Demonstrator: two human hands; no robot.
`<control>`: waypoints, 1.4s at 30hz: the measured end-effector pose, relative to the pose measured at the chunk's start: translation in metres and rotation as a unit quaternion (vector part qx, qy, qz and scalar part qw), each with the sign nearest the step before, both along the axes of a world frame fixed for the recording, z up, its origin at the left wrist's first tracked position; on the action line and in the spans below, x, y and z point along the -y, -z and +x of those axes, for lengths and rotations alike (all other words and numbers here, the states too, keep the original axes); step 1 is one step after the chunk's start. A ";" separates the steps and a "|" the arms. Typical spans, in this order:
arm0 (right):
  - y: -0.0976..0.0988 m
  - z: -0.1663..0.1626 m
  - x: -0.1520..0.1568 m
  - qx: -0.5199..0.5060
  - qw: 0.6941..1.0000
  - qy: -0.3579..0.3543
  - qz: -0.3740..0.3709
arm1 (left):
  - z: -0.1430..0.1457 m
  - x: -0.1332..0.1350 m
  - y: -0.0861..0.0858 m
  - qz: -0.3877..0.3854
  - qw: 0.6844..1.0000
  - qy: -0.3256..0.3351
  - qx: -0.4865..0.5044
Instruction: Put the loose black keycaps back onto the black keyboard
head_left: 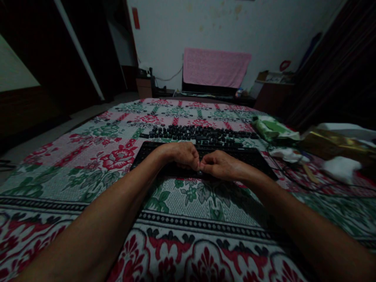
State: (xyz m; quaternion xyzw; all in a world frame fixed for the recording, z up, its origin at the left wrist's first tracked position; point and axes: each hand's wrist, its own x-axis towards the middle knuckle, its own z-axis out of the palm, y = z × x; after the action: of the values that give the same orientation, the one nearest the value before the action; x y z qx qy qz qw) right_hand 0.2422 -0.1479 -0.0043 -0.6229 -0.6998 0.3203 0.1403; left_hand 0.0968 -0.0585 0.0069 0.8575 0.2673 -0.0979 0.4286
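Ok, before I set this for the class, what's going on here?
A person's left hand and right hand, both curled, are close together at the near edge of a black keyboard on a patterned cover. Whether they hold anything is too dark to tell. Loose black keys lie spread beyond the keyboard.

Over there a pink cloth [217, 67] hangs by the pale wall [160, 35]. On the right side of the flowery cover [67, 160], a green packet [272, 127] lies near a shiny gold thing [324, 143].
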 end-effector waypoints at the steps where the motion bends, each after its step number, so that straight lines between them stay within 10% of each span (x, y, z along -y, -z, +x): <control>1: 0.001 0.000 0.000 -0.001 1.000 0.002 0.002 | 0.000 0.000 0.000 0.004 1.000 -0.002 0.001; 42: -0.001 -0.003 0.015 0.072 0.986 -0.033 0.146 | 0.001 -0.001 0.003 0.028 1.000 0.002 -0.006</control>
State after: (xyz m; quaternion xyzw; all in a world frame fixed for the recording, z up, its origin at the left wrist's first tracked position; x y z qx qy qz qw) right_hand 0.2390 -0.1629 -0.0037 -0.5938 -0.7673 0.1733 0.1691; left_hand 0.0980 -0.0571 0.0043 0.8690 0.2712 -0.0967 0.4025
